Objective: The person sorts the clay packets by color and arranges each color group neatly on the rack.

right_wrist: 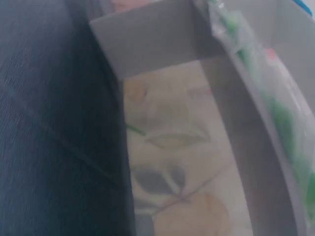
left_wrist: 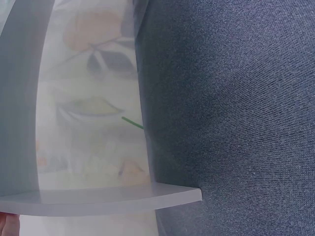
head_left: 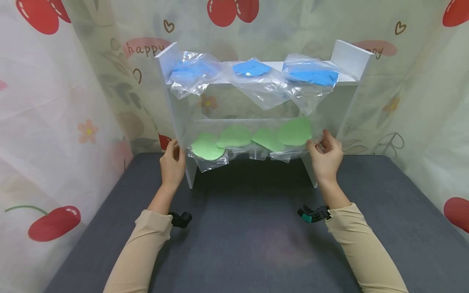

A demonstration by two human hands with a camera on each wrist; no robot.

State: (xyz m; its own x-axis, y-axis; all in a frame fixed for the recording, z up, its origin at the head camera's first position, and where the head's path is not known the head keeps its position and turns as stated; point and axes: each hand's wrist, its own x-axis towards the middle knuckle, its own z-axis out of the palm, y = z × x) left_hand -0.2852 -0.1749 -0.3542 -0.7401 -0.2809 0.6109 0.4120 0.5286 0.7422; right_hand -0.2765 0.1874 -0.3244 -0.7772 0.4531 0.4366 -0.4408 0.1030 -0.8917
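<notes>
A white two-tier shelf (head_left: 261,81) stands at the back of the table. On its upper board lie blue pieces (head_left: 253,68) in clear plastic bags. Flat, rounded green pieces (head_left: 234,136) in clear bags line the lower board, some plastic hanging over the front. My left hand (head_left: 172,167) grips the left side panel at lower-board height; only a bit of its fingers (left_wrist: 9,225) shows in the left wrist view. My right hand (head_left: 326,156) grips the right side panel, with its thumb beside the rightmost green piece. Part of that grip is hidden.
A dark grey cloth-covered table (head_left: 253,244) spreads before the shelf. Behind and at both sides hangs a printed curtain (head_left: 88,81) with cherries and flowers. Two panels (right_wrist: 152,42) serve as the shelf's legs, with a gap beneath the lower board.
</notes>
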